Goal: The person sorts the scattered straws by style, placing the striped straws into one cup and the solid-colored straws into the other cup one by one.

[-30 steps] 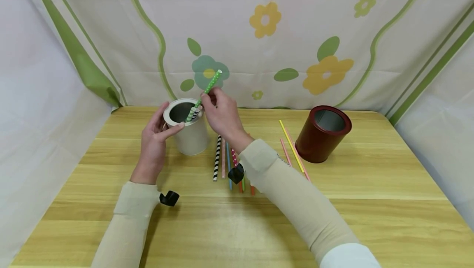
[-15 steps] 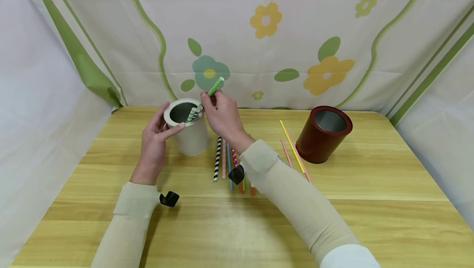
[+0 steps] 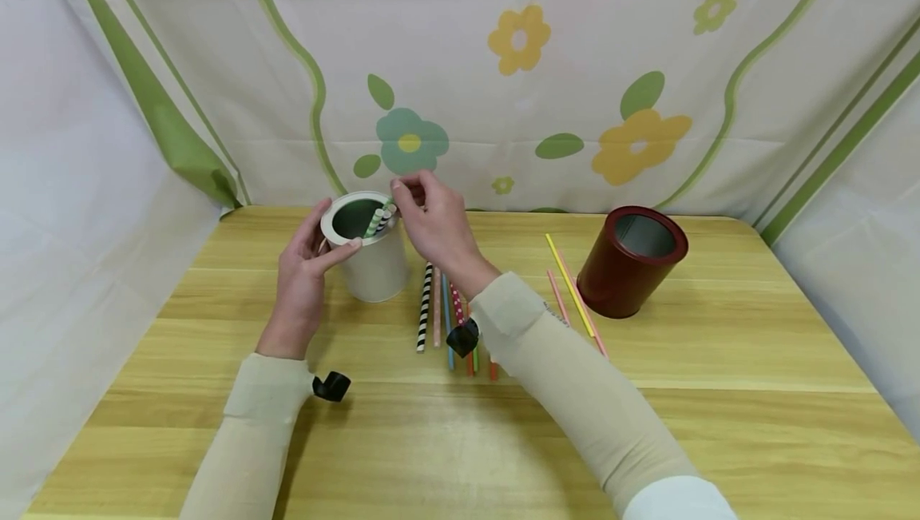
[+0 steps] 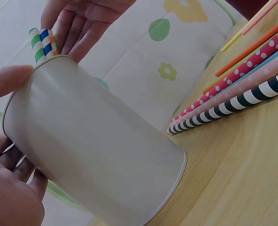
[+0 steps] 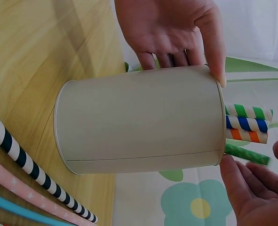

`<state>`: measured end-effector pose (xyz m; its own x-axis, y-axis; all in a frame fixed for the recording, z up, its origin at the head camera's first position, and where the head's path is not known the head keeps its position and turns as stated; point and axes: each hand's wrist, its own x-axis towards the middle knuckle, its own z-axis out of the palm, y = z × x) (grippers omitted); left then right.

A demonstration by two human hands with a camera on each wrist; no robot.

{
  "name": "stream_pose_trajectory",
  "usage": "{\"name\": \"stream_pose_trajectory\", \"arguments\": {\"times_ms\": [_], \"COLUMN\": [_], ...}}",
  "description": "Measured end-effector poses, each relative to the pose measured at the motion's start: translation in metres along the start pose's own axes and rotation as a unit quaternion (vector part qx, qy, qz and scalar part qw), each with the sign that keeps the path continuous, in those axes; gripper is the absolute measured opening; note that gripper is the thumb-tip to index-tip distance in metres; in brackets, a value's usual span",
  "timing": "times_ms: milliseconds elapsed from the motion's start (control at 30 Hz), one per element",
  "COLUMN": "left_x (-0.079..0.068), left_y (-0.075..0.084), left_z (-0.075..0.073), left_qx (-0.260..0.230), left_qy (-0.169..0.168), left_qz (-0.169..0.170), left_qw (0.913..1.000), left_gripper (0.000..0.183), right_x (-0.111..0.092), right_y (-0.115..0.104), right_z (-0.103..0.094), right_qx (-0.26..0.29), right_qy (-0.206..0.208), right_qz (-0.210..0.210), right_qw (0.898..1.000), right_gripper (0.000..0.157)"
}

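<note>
A pale cream can point(image 3: 377, 272) stands on the wooden table, its mouth tipped slightly toward the camera. My left hand point(image 3: 302, 292) holds it, thumb on the rim and fingers round the far side. Out of the mouth stick a green-striped paper straw point(image 5: 248, 111), a blue-striped straw point(image 5: 247, 124) and an orange-striped straw point(image 5: 247, 136). Beside them a green dotted straw point(image 5: 247, 154) leans inside the rim, only its end showing. My right hand point(image 3: 438, 220) is at that end, fingertips near the rim, thumb and fingers apart around the straw.
Right of the can lie several loose straws, among them a black-striped straw point(image 3: 424, 316) and a blue straw point(image 3: 448, 328). Farther right are a yellow straw point(image 3: 570, 284) and pink ones beside a dark red can point(image 3: 611, 280). A flowered curtain point(image 3: 474, 89) hangs behind the table.
The green dotted straw has slid down into the cream can, from standing high above the rim to a short end. My right hand stays by the rim; the left keeps its hold.
</note>
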<state>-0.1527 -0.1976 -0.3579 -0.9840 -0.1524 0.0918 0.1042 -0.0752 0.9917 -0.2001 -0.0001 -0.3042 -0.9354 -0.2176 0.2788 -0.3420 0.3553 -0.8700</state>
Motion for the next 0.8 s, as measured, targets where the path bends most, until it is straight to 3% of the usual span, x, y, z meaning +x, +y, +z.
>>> {"name": "stream_pose_trajectory", "arguments": {"times_ms": [300, 600, 800], "left_x": [0.0, 0.0, -0.002], "left_y": [0.001, 0.003, 0.005], "left_z": [0.0, -0.003, -0.005], "left_qx": [-0.001, 0.001, 0.002], "left_qy": [0.002, 0.003, 0.006], "left_qz": [0.0, -0.001, -0.006], "left_qw": [1.0, 1.0, 1.0], "left_gripper": [0.08, 0.08, 0.08], "right_x": [-0.005, -0.021, -0.035], "right_y": [0.005, 0.032, 0.052], "right_z": [-0.01, -0.028, -0.029], "right_qx": [0.04, 0.092, 0.052], "right_qy": [-0.01, 0.005, -0.008], "right_qz": [0.017, 0.073, 0.11], "right_qw": [0.999, 0.993, 0.992], "right_gripper": [0.032, 0.025, 0.025]}}
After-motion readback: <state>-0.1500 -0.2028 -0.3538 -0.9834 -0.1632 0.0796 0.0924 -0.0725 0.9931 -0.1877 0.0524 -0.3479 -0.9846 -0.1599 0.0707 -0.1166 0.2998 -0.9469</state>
